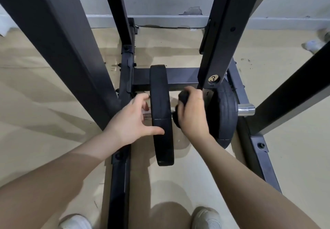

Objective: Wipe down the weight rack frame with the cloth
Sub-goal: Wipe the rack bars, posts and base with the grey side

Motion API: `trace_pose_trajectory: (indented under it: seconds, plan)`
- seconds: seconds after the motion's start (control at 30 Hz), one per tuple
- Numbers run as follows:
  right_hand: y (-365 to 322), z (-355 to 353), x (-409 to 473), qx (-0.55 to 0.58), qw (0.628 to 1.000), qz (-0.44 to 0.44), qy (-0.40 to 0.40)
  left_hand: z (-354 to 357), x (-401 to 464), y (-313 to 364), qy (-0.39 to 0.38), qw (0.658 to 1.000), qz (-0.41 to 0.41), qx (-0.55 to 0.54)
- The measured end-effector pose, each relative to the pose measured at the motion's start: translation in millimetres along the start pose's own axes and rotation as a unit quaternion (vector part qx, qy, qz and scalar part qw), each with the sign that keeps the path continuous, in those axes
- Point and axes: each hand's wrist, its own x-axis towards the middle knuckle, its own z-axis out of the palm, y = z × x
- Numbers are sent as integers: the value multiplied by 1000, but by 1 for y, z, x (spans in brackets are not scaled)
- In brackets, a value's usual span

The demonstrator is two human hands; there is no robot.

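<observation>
Fingers of the right hand (192,111) clamp a dark cloth (180,103) beside the rack upright (221,32); left hand (133,119), fingers spread, steadies a weight plate (161,114). Wiping underway; next, probably rub the frame nearby.

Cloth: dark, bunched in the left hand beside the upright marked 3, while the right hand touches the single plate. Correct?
Not quite: the hands are swapped. The head view shows the dark cloth bunched in the right hand, beside the upright marked 3, while the left hand touches the single plate with its thumb on the rim.
</observation>
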Motion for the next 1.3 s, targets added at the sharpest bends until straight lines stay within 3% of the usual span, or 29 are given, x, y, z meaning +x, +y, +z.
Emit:
trace_pose_trajectory:
  seconds: [0.1,0.2,0.43,0.53,0.77,0.93,1.1,1.2,1.3]
  plan:
    - [21,35,8,-86,994,-60,-35,1,-4,1,55,992,88,70]
    - [57,62,-7,-162,977,-69,-121,-1,1,2,21,964,186,187]
    - [84,64,-15,-248,947,-166,-119,-6,7,-7,-17,968,198,154]
    - [91,66,-4,-234,945,-190,-131,-6,10,-3,-32,972,196,127]
    - [81,54,-24,-220,953,-174,-111,-11,16,-6,-58,972,208,95]
    - [64,57,5,-177,974,-87,-111,-14,20,-7,-66,971,215,84]
    - [78,52,-27,-270,941,-158,-126,-11,20,-11,-70,969,223,84]
    - [67,47,5,-234,954,-123,-140,-12,22,-12,-66,968,230,75]
    - [56,61,2,-267,947,-96,-150,-15,23,-12,-72,967,235,73]
